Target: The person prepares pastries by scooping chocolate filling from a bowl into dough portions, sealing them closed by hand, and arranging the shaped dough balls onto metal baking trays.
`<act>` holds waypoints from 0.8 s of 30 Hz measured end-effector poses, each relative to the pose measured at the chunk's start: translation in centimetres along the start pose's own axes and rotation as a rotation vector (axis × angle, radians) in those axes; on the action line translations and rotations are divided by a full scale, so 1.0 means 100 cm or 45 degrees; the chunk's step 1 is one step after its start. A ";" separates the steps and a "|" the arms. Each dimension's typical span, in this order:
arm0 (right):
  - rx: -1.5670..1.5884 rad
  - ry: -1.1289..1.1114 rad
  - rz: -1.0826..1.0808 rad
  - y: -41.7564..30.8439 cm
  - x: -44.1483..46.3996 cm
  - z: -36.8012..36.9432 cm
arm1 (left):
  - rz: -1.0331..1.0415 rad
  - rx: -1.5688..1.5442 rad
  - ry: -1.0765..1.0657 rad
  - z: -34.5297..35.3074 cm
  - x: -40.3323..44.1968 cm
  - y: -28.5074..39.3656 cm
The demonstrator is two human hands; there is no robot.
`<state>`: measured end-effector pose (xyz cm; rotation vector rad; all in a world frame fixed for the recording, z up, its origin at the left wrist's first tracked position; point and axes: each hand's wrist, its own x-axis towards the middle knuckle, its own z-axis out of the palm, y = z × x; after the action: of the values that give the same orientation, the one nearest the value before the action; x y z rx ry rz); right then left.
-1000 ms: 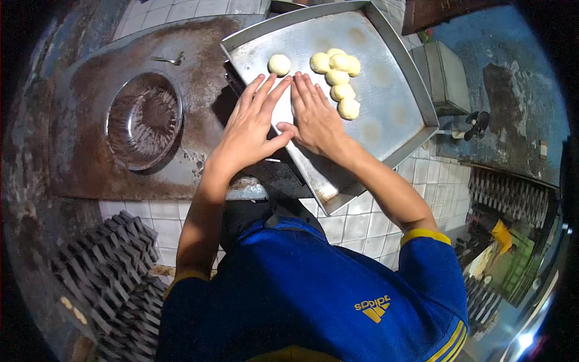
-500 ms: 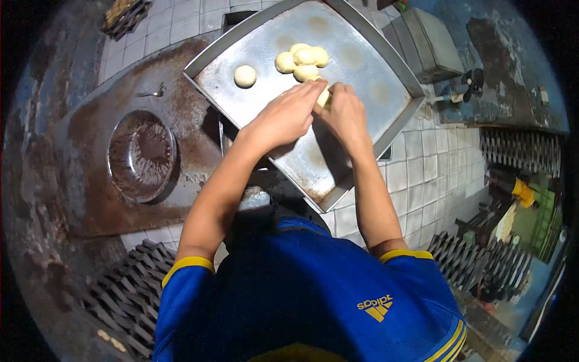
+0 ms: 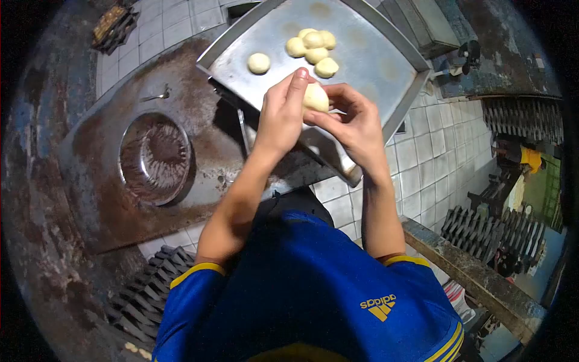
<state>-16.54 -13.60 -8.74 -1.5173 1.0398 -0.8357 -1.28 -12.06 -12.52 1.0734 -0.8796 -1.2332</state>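
Note:
A pale dough ball is held between my two hands over the near part of a metal tray. My left hand presses on its left side, thumb up. From the right, the thumb and fingers of my right hand close round the same ball. Beyond my hands, several dough balls lie touching in a cluster on the tray, with one ball at its near end. A single round ball sits apart to the left.
A shiny metal bowl and a fork-like utensil lie on the worn table at the left. A grey box stands beyond the tray. Dark slatted racks and a person in yellow are far right.
Both hands were flat on the tray, then reached to the cluster's near end. Now they are raised nearer my body with one ball between them, and the cluster is one ball shorter.

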 end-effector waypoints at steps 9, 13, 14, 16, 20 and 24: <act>0.447 -0.270 -0.127 -0.040 -0.005 0.161 | 0.460 0.207 0.612 -0.121 -0.071 0.050; 0.353 0.134 -0.345 -0.048 -0.007 0.256 | 0.448 -0.048 0.651 -0.167 -0.103 0.078; 0.379 0.112 -0.317 -0.053 -0.006 0.268 | 0.503 -0.239 0.540 -0.185 -0.105 0.073; 0.474 0.040 -0.236 -0.063 -0.004 0.283 | 0.471 -0.164 0.459 -0.212 -0.123 0.084; 0.398 -0.338 -0.008 -0.075 -0.006 0.296 | 0.268 -0.490 0.528 -0.260 -0.145 0.081; 0.106 -0.789 0.097 -0.077 -0.017 0.304 | 0.285 0.004 0.322 -0.307 -0.161 0.015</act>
<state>11.91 -0.35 -6.91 -1.5132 0.5887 -0.3082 25.84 8.53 -19.22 1.0748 -0.7825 -0.8885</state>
